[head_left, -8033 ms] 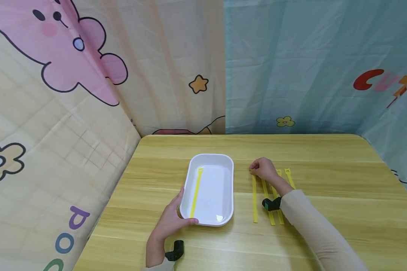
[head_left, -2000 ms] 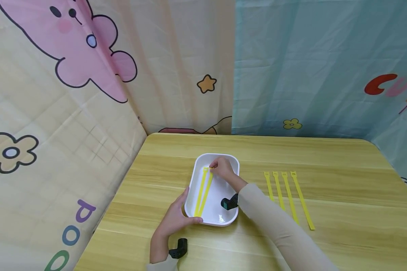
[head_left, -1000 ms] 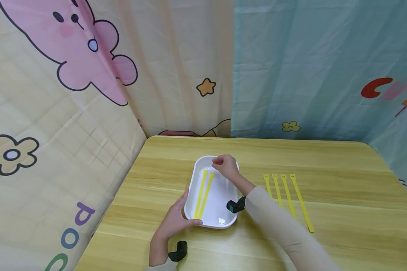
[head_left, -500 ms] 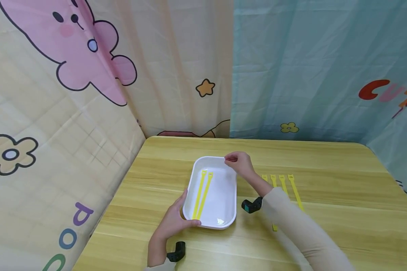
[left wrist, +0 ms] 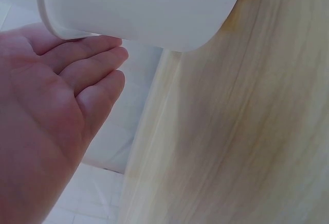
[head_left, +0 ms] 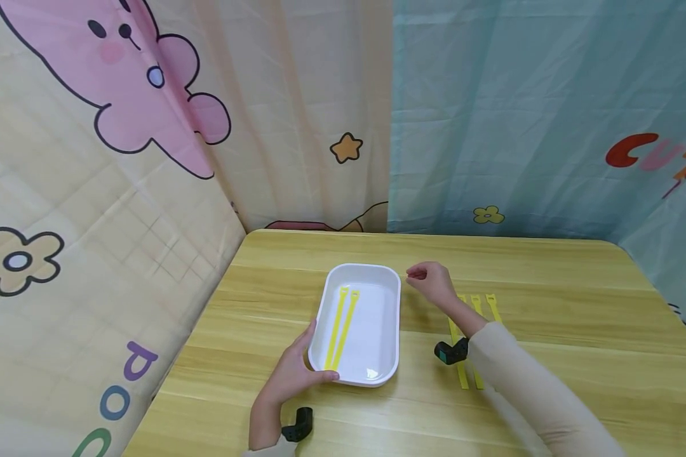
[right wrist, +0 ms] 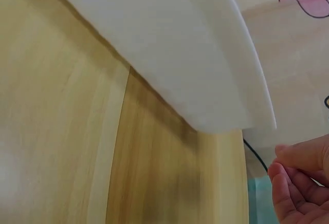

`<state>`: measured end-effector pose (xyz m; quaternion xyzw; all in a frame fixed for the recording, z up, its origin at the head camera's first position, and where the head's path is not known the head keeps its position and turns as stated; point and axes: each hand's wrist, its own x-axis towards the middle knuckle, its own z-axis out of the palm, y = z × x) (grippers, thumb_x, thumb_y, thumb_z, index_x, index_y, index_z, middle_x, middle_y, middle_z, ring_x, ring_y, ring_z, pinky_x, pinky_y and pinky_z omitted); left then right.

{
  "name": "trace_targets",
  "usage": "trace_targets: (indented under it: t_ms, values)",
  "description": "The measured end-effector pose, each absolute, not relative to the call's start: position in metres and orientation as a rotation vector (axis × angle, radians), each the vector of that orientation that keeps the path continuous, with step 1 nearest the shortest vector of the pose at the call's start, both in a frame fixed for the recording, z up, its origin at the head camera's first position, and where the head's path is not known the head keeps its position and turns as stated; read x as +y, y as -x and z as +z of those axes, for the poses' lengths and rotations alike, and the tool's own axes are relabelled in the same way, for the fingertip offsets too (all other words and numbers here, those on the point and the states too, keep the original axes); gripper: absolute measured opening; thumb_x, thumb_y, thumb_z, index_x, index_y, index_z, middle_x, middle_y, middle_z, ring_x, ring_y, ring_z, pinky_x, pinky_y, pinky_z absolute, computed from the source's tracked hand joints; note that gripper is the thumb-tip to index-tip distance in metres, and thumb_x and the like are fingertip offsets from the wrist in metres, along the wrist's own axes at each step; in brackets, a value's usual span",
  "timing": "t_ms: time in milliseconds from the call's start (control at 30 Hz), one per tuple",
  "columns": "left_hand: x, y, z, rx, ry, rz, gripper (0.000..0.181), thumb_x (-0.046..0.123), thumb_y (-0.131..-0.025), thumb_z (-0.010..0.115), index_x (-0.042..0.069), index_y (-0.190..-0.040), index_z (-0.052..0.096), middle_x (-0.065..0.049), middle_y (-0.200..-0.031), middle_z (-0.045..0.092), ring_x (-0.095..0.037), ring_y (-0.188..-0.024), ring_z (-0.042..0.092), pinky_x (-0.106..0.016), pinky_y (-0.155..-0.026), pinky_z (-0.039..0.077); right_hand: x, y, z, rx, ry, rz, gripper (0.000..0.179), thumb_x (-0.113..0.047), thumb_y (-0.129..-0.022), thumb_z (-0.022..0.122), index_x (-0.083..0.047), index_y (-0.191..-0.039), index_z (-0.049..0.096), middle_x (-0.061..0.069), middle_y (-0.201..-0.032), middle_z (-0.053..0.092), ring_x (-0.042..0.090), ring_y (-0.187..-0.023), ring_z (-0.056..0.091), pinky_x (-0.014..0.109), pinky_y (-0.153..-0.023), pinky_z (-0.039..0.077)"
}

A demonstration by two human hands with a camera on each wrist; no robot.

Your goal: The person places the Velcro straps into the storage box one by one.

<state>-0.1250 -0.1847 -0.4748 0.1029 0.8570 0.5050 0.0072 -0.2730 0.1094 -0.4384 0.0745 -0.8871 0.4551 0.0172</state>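
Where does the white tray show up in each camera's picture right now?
Head: white tray, lower middle, left hand gripping its near-left corner.
Left wrist: white tray along the top, cut off by the upper edge.
Right wrist: white tray, upper middle, also cut off above.
Shared landmark: wooden table.

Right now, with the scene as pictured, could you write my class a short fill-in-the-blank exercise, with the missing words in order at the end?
1. The tray is coloured ____.
2. Inside the tray lie exactly ____ yellow strips.
3. The left hand holds the ____, while the right hand does not touch it.
4. The table has a top patterned with ____ grain.

Missing words: white; two; tray; wood.
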Motion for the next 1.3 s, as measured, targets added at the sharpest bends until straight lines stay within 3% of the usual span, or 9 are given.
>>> trace_targets:
  t_ms: [733, 1300]
  values:
    - [-0.184, 0.126, -0.473, 2.675, -0.298, 1.55, 0.114, 0.04, -0.058, 0.085, 0.006, -0.146, 0.022, -0.009, -0.148, 0.023, -0.025, -0.134, 0.021, -0.048, -0.106, 0.02, 0.17, 0.278, -0.47, -2.855, 0.02, 1.37, 0.028, -0.005, -0.084, 0.065, 0.009, -0.108, 0.061, 0.021, -0.097, 0.063, 0.03, -0.086, 0.058, 0.037, -0.074, 0.051]
    - [-0.184, 0.126, -0.473, 2.681, -0.304, 1.547, 0.116, 0.042, -0.057, 0.085, 0.005, -0.146, 0.021, -0.009, -0.148, 0.024, -0.025, -0.134, 0.021, -0.048, -0.106, 0.019, 0.178, 0.273, -0.475, -2.968, -0.061, 1.172, 0.034, 0.001, -0.077, 0.07, 0.013, -0.107, 0.06, 0.023, -0.099, 0.061, 0.03, -0.086, 0.055, 0.041, -0.075, 0.048]
